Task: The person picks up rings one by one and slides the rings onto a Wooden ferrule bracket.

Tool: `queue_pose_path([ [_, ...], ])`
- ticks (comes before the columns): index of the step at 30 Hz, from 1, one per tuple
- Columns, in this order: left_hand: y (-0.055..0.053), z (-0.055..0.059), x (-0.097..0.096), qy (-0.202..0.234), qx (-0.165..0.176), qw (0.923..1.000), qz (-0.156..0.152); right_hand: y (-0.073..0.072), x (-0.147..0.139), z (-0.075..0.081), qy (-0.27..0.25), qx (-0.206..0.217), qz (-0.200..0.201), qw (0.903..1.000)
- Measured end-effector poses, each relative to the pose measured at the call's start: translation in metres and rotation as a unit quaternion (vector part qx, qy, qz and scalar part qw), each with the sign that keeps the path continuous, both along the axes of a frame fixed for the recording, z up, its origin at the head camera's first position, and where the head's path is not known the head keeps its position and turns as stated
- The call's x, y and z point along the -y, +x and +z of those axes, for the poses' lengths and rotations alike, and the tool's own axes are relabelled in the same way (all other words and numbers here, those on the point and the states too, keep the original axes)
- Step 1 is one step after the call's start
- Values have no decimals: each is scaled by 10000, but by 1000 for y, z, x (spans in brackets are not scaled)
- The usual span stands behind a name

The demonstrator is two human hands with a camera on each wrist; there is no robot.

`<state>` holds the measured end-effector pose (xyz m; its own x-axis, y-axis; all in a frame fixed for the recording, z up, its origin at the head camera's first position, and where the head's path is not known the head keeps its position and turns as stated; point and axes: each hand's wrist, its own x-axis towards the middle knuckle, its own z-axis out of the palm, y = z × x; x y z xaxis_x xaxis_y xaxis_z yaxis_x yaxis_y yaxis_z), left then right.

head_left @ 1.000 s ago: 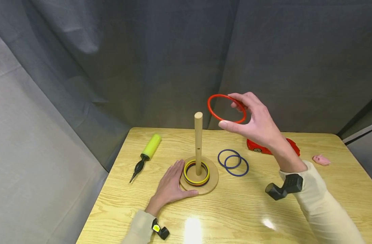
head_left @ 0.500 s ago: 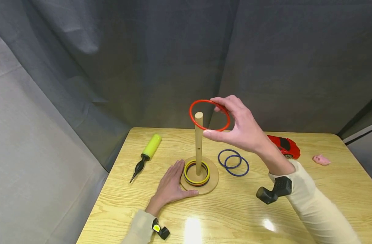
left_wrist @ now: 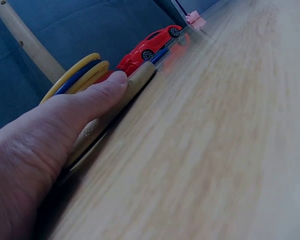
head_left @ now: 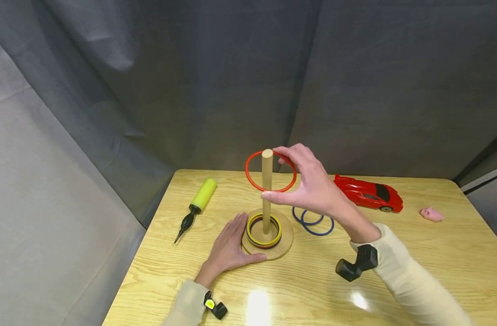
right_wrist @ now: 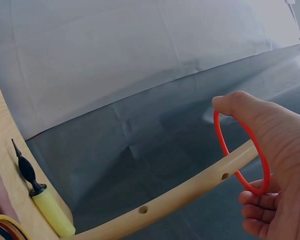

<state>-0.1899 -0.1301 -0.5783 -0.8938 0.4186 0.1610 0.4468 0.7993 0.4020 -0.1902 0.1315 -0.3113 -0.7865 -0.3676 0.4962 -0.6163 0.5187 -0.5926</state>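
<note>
A wooden peg [head_left: 266, 174] rises from a round wooden base [head_left: 286, 235]. Around its foot lie stacked rings, a yellow ring [head_left: 249, 235] on top with dark and red ones below. My right hand [head_left: 309, 181] pinches a red ring [head_left: 248, 174] between thumb and fingers; the ring encircles the peg near its top. In the right wrist view, the peg [right_wrist: 190, 195] passes through the red ring [right_wrist: 221, 135]. My left hand [head_left: 230, 249] rests against the base's left side, fingers straight and thumb spread. The left wrist view shows the thumb [left_wrist: 102, 95] on the base's rim [left_wrist: 140, 80].
Two overlapping blue rings [head_left: 319, 233] lie right of the base, partly behind the right hand. A red toy car [head_left: 368, 194] and a pink toy pig [head_left: 432, 214] stand farther right. A yellow-green hand pump [head_left: 203, 194] lies to the left. Grey curtains border the table [head_left: 313, 280].
My right hand has carried the red ring left and down, from beside the peg to around its top. My left hand stays at the base. The toy car shows more fully.
</note>
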Motion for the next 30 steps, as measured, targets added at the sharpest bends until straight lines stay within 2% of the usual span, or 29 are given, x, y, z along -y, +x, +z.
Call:
queue_pose_path([
  [5, -1, -2, 1, 3, 45, 10000, 27, 0, 2, -12, 66, 103, -46, 9999],
  [10, -1, 0, 1, 73, 12, 10000, 18, -1, 3, -27, 128, 1, -72, 9999],
  [18, -1, -1, 1, -39, 23, 10000, 20, -3, 6, -65, 306, -151, -62, 9994],
  [25, -2, -4, 1, -61, 3, 10000, 13, -6, 7, -99, 359, -44, -29, 9993],
  [30, -2, -4, 0, -108, -18, 9999, 4, -8, 6, -121, 456, -14, -164, 9988],
])
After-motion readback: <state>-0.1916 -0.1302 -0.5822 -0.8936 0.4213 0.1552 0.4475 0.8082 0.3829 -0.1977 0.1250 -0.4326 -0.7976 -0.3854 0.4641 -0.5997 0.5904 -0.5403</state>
